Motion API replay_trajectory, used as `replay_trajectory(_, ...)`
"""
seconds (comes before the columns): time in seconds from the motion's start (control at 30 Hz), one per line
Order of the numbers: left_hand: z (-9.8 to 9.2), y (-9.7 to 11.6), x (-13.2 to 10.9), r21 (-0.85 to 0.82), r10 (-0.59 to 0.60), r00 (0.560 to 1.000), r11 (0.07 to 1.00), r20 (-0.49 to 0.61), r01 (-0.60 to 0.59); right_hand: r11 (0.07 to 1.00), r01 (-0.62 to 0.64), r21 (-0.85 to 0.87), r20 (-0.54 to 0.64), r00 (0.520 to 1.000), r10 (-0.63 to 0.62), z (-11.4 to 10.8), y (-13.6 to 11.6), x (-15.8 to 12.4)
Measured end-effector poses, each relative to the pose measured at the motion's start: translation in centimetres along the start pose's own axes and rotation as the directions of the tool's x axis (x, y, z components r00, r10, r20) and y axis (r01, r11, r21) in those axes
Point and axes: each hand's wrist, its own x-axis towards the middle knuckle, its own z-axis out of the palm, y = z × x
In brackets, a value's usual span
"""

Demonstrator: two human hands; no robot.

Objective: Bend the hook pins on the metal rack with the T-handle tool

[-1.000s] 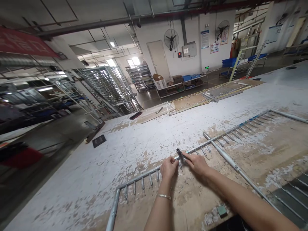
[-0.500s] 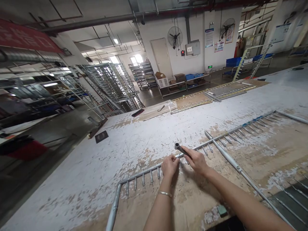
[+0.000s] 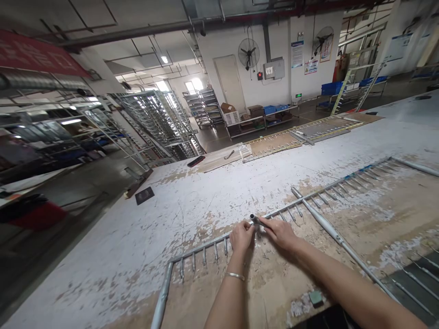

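While left hand [image 3: 242, 236] pinches rail [image 3: 281, 209], right hand [image 3: 281, 233] gripping tube [image 3: 253, 219], green block [image 3: 316, 299] lies nearer.

Frame [image 3: 321, 220] on table [image 3: 192, 196], wrench [image 3: 229, 155] behind, phone [image 3: 196, 161] further left

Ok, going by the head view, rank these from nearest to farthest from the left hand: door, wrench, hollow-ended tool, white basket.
Nearest to the left hand first:
1. Hollow-ended tool: just to its right, in the right hand.
2. Wrench: ahead, on the table's far side.
3. White basket: beyond the table.
4. Door: in the wall behind the basket.
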Motion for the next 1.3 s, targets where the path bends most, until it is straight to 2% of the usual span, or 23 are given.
replay_trajectory(0.07, 0.03, -0.06, -0.01, 0.001, 0.004, 1.0, 1.0, -0.011, -0.004, 1.0, -0.015, -0.014, 0.021, 1.0, 0.016, -0.23, 0.07, 0.12)
replay_trajectory(0.2, 0.13, -0.12, -0.04, -0.014, 0.003, 1.0, 1.0, -0.02, -0.003, 0.996, 0.012, 0.087, -0.176, 0.984, 0.004, -0.23, 0.1, 0.26)
replay_trajectory(0.27, 0.1, -0.05, -0.05, -0.011, -0.001, 1.0, 1.0, -0.016, 0.001, 0.998, -0.019, 0.062, -0.121, 0.992, 0.026, -0.02, 0.21, 0.17)
replay_trajectory(0.37, -0.04, 0.13, -0.11, 0.005, -0.008, 1.0, 1.0, -0.003, 0.008, 0.997, -0.06, -0.039, 0.087, 0.994, 0.063, 0.01, 0.27, 0.02)
replay_trajectory(0.4, -0.09, 0.18, -0.13, 0.011, -0.009, 1.0, 1.0, 0.0, 0.009, 0.998, -0.046, -0.043, 0.108, 0.993, 0.051, -0.05, 0.21, -0.01)
replay_trajectory(0.5, -0.23, 0.25, -0.2, 0.021, 0.0, 1.0, 1.0, 0.0, 0.0, 0.998, 0.028, 0.053, -0.03, 0.999, -0.027, -0.09, -0.08, -0.03)
replay_trajectory(0.57, -0.29, 0.24, -0.24, 0.018, 0.0, 1.0, 1.0, 0.003, 0.0, 0.996, 0.031, 0.085, -0.084, 0.996, -0.023, 0.08, -0.11, -0.03)
replay_trajectory(0.73, -0.29, 0.12, -0.26, 0.005, -0.004, 1.0, 1.0, 0.005, 0.004, 0.997, -0.076, 0.001, 0.052, 0.996, 0.076, -0.2, 0.5, 0.15)
replay_trajectory(0.8, -0.21, 0.07, -0.25, 0.006, -0.002, 1.0, 1.0, 0.002, 0.001, 0.997, -0.067, 0.043, -0.025, 0.997, 0.068, -0.49, 0.59, 0.23)
replay_trajectory(0.9, -0.12, 0.02, -0.22, 0.008, 0.004, 1.0, 1.0, -0.002, -0.004, 0.99, -0.021, 0.138, -0.208, 0.977, 0.05, -0.35, 0.45, 0.21)
replay_trajectory(0.93, -0.12, 0.02, -0.22, 0.007, 0.004, 1.0, 1.0, -0.002, -0.004, 0.991, -0.016, 0.132, -0.212, 0.976, 0.044, -0.18, 0.38, 0.19)
replay_trajectory(1.07, -0.19, 0.01, -0.3, 0.005, 0.008, 1.0, 1.0, 0.004, -0.008, 0.999, -0.038, -0.031, 0.034, 0.999, 0.039, 0.19, 0.08, 0.31)
replay_trajectory(1.1, -0.21, 0.01, -0.34, 0.007, 0.011, 1.0, 1.0, -0.002, -0.011, 0.998, -0.037, -0.05, 0.062, 0.997, 0.04, 0.13, -0.01, 0.38)
replay_trajectory(1.13, -0.23, 0.01, -0.39, 0.008, 0.015, 1.0, 1.0, -0.006, -0.015, 0.999, -0.031, -0.042, 0.046, 0.998, 0.033, 0.06, -0.1, 0.43)
replay_trajectory(1.23, -0.31, 0.05, -0.48, 0.014, 0.017, 1.0, 1.0, -0.009, -0.017, 0.998, 0.032, 0.053, -0.119, 0.993, -0.026, -0.01, -0.26, 0.44)
replay_trajectory(1.3, -0.36, 0.11, -0.5, 0.011, 0.015, 1.0, 1.0, 0.002, -0.015, 0.998, 0.024, 0.051, -0.126, 0.992, -0.018, 0.04, -0.26, 0.42)
